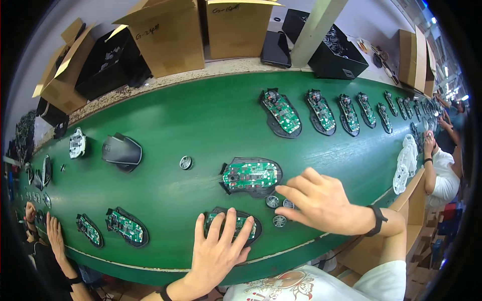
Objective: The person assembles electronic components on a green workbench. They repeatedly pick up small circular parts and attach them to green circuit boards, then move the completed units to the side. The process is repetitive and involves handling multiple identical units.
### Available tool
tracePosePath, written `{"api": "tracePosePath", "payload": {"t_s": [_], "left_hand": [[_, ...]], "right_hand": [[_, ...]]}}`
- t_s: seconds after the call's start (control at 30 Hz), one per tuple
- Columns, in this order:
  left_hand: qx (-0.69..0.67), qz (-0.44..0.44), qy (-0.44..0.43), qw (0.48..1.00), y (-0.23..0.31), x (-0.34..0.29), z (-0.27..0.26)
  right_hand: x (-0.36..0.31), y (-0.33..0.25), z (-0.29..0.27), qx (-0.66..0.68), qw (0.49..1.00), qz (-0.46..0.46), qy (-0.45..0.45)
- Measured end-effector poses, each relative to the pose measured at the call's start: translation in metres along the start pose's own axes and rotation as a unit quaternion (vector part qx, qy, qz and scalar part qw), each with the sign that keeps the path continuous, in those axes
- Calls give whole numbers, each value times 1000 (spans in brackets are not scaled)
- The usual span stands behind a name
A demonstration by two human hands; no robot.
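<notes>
My left hand (219,253) lies with its fingers spread over a dark mouse base with a green circuit board (244,227) near the belt's front edge, hiding part of it. My right hand (324,203) hovers with bent fingers, thumb and forefinger apart, beside a small group of scroll wheels (279,220). I see nothing held between its fingers. Just beyond the wheels, another mouse base with its circuit board (251,175) lies sideways. One more scroll wheel (186,162) sits alone to the left of it.
More mouse bases (125,228) are at the front left, and a row of several (283,115) runs along the far right. A black mouse shell (122,151) and a white part (77,144) lie left. Cardboard boxes (168,40) line the back. Other people work at both sides.
</notes>
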State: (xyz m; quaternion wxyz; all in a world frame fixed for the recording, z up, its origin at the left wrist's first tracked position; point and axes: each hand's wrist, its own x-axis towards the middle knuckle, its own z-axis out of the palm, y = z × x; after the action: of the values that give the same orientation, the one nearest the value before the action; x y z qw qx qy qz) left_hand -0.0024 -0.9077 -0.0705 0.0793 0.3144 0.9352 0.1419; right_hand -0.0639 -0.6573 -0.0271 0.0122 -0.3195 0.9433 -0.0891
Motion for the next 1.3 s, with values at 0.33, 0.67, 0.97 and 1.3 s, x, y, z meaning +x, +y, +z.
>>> {"api": "tracePosePath", "payload": {"t_s": [0.33,0.67,0.97,1.3], "left_hand": [[-66,112,2,992,-40,-24,-14],[-31,43,40,998,-48,-26,-8],[-28,43,35,998,-49,-28,-9],[-46,49,27,997,-51,-24,-8]], "right_hand": [[9,-13,14,20,999,-13,-44],[53,-55,24,50,986,-160,-5],[63,-77,21,4,993,-104,-59],[52,-72,31,38,997,-69,-19]]}}
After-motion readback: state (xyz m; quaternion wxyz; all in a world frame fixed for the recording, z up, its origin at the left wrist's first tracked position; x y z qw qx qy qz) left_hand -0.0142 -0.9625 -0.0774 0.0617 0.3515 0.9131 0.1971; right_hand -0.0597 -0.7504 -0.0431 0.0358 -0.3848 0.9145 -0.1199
